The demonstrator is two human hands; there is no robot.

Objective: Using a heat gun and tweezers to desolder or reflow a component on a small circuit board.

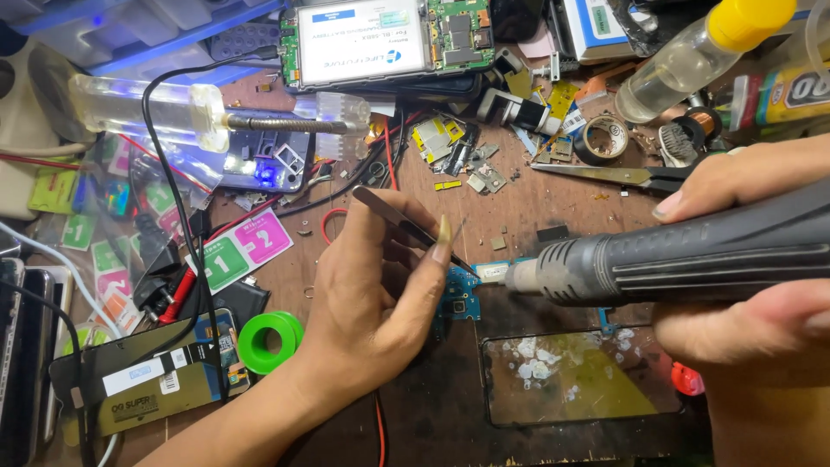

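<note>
Right hand (pixel 743 251) gripping hot-air gun (pixel 674 259), nozzle at 9 o'clock over blue board (pixel 461 298); left hand (pixel 372 294) pinching tweezers (pixel 406 223).

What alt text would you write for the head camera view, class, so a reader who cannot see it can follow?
A person's left hand holds metal tweezers to a small blue circuit board, while the right hand aims a dark hot-air tool at it. The wooden workbench is cluttered with an opened phone, scissors, a green tape roll and a clear bottle.
</note>
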